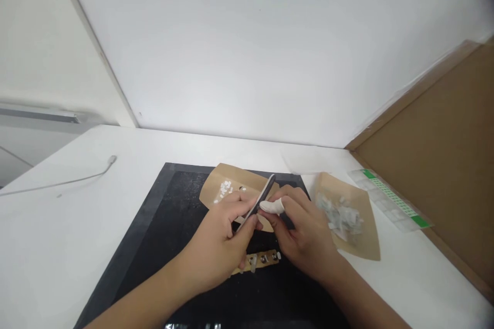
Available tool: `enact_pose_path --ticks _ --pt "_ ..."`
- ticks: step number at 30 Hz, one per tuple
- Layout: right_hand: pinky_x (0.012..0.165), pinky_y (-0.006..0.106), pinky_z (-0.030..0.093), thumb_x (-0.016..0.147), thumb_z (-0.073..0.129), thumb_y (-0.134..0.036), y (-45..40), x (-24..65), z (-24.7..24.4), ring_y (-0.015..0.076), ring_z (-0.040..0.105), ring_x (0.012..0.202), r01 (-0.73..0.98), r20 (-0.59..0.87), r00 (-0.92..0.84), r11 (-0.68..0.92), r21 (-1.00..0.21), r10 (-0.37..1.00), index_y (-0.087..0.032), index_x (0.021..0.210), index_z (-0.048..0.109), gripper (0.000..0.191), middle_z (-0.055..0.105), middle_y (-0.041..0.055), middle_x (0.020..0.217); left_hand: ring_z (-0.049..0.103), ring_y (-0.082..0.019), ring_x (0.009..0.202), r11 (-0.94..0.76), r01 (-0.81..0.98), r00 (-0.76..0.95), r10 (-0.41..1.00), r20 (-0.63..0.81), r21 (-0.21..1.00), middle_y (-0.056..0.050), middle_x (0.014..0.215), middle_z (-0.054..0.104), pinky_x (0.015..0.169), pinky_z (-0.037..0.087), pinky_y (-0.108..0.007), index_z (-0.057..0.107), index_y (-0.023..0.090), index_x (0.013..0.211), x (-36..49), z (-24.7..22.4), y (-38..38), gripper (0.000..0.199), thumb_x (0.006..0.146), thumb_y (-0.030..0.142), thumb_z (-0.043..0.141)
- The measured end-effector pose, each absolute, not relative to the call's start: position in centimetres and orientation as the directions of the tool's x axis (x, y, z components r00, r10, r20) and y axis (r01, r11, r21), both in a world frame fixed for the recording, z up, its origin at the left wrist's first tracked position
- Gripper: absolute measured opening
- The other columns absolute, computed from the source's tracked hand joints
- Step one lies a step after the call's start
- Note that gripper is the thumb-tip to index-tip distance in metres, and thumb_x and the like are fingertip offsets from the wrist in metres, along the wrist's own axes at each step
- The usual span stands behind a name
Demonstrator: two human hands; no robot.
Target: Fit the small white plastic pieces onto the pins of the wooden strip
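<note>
My left hand (219,236) is closed around a narrow dark strip with a light edge (266,190), which slants up and to the right. My right hand (303,226), with a white cover on one finger, meets the strip from the right, its fingertips pinched together at it; whether they hold a small piece is hidden. Behind the hands lies a brown paper (210,185) with small white pieces (225,188) on it. Below them, a tan strip (270,257) with round metal parts rests on the black mat (154,231), partly covered by my left hand.
On the right, a second brown paper (370,236) bears crumpled translucent scraps (345,218). Beyond it lies a clear plastic sheet with a green label (393,200). A cable (92,176) crosses the white table (50,247) at left. A brown panel (443,154) stands at right.
</note>
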State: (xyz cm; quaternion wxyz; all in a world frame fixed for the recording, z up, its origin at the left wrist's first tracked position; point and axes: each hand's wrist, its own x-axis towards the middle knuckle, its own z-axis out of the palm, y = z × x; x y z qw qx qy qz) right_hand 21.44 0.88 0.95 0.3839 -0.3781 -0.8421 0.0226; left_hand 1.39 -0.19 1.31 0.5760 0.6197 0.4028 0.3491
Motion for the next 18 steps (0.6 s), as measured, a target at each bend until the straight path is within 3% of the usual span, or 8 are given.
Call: enact_pose_path --ticks 3,7,10,14,18 --pt "0.071 0.034 0.045 0.096 0.063 -0.004 0.8 21.1 0.7 0.0186 0.056 0.080 0.646 0.726 -0.352 0.714 -0.268 0.591 -0.020 0.090 0.054 0.019 0.062 0.0049 0.088 0.060 -0.002 0.045 0.065 0.046 0.447 0.891 -0.079 0.997 -0.007 0.124 0.059 0.040 0.051 -0.017 0.073 0.028 0.128 1.6 1.6 -0.2 0.033 0.102 0.040 0.057" --pt "0.071 0.035 0.043 0.095 0.064 -0.003 1.0 20.7 0.5 0.0188 0.053 0.078 0.711 0.792 -0.281 0.671 -0.208 0.543 -0.020 0.090 0.053 0.020 0.060 0.0048 0.086 0.058 -0.005 0.043 0.102 0.042 0.401 0.909 -0.110 0.994 -0.003 0.100 0.062 0.038 0.049 -0.018 0.074 0.023 0.123 2.0 1.3 -0.4 0.032 0.102 0.040 0.056" --pt "0.071 0.036 0.041 0.094 0.062 0.000 1.0 20.6 0.5 0.0194 0.052 0.077 0.703 0.774 -0.344 0.692 -0.163 0.532 -0.021 0.086 0.048 0.026 0.060 0.0056 0.086 0.056 -0.007 0.046 -0.036 0.131 0.354 0.935 -0.013 0.991 -0.001 0.085 0.062 0.041 0.046 -0.020 0.075 0.022 0.111 2.1 1.0 -0.6 0.028 0.104 0.038 0.053" --pt "0.071 0.038 0.039 0.093 0.059 0.001 1.3 20.5 0.8 0.0195 0.051 0.074 0.690 0.759 -0.412 0.717 -0.102 0.504 -0.022 0.084 0.043 0.030 0.061 0.0053 0.084 0.061 -0.014 0.070 -0.314 0.292 0.303 0.926 0.225 0.903 -0.001 0.075 0.061 0.066 0.052 -0.027 0.069 0.019 0.073 1.9 1.2 -0.6 0.039 0.106 0.026 0.050" --pt "0.070 0.038 0.037 0.096 0.058 -0.002 1.6 20.2 0.9 0.0208 0.050 0.073 0.746 0.765 -0.350 0.655 -0.122 0.540 -0.023 0.083 0.041 0.030 0.057 0.0042 0.078 0.060 -0.015 0.073 -0.338 0.329 0.307 0.921 0.238 0.882 -0.002 0.077 0.061 0.071 0.049 -0.028 0.063 0.018 0.068 1.8 1.3 -0.5 0.040 0.106 0.021 0.049"
